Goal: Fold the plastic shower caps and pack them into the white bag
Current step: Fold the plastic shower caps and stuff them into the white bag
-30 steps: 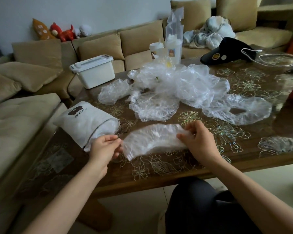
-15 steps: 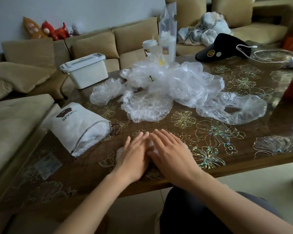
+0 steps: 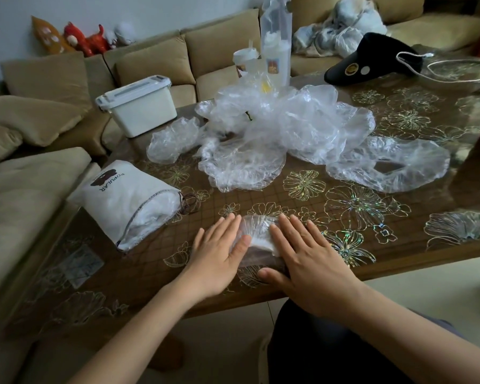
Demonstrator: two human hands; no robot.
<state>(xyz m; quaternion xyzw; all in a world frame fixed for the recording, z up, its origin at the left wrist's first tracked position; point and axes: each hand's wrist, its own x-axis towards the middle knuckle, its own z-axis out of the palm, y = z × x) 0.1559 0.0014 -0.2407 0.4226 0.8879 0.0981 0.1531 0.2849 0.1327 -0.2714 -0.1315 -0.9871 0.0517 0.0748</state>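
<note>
A folded clear shower cap (image 3: 257, 236) lies flat near the table's front edge. My left hand (image 3: 219, 252) presses its left side with straight fingers, and my right hand (image 3: 306, 253) presses its right side the same way. The white bag (image 3: 128, 200) printed POPULAR lies on its side to the left, its mouth facing my hands and white plastic showing inside. A heap of loose clear shower caps (image 3: 283, 126) fills the middle of the table, with single caps spread at its left (image 3: 172, 141) and right (image 3: 391, 167).
A white lidded box (image 3: 137, 105) stands at the table's back left. A tall clear packet and cups (image 3: 275, 51) rise behind the heap. A black visor cap (image 3: 369, 60) and a white cord (image 3: 455, 69) lie at the back right. Beige sofas surround the brown flowered table (image 3: 385, 217).
A second ago my hands held the cap stretched between them. They then laid it down folded, pressed it, and have now slid slightly apart, uncovering its middle.
</note>
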